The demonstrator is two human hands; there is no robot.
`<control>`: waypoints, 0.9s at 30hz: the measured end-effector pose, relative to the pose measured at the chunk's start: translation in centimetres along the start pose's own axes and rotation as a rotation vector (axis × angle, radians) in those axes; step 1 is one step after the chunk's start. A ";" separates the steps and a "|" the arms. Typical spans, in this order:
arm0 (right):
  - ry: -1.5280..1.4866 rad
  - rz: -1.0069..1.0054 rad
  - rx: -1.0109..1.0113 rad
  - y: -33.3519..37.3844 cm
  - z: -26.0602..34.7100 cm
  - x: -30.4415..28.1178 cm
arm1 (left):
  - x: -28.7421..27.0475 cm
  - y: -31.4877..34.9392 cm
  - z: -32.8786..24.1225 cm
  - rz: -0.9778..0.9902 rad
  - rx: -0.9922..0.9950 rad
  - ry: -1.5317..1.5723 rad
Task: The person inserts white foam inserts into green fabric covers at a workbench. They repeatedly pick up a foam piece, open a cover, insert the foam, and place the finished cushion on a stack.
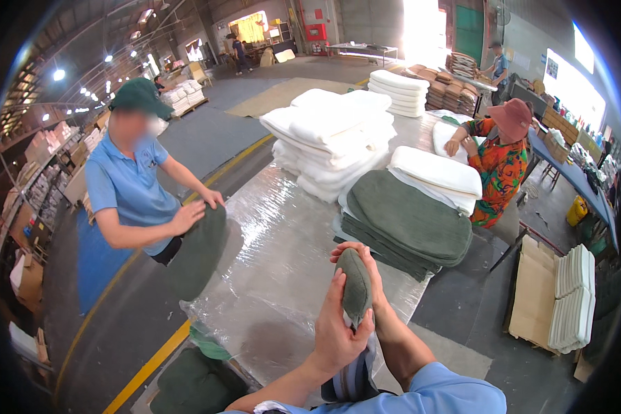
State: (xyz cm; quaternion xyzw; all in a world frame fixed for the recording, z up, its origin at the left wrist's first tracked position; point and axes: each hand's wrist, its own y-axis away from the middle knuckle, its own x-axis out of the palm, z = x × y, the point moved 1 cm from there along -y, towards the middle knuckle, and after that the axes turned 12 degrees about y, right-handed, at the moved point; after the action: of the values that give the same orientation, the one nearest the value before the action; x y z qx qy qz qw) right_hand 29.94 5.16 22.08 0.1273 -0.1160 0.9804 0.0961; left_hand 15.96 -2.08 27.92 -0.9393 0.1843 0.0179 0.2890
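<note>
Green fabric piece [357,286] upright between them, our left hand [337,328] is clasping its left side and our right hand [374,274] its right, both partly curled.

One left hand [339,328] and one right hand [371,276] hold one green piece [356,281]; at the left and right edges of the worktop [255,276], two co-workers [132,179] handle a second green piece [199,255] and one white piece [447,141]. The worktop bears three white piles [334,138], toward its left, far and right edges, and one green pile [407,214] at the right.
</note>
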 end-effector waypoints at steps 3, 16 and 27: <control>0.050 0.021 -0.075 1.1 2.0 -0.2 | 1.0 0.6 -0.9 0.019 0.064 -0.028; 0.553 0.282 -0.444 6.1 11.8 0.4 | 1.5 0.5 -1.9 0.077 0.163 0.120; 0.550 0.310 -0.662 15.1 14.4 1.6 | -3.9 4.4 1.7 0.005 -0.453 0.999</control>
State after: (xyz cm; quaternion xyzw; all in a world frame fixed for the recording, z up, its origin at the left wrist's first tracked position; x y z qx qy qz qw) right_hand 28.43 -12.66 32.94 -0.1944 -0.4109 0.8906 0.0110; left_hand 10.87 -3.21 24.74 -0.8717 0.2930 -0.3903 -0.0434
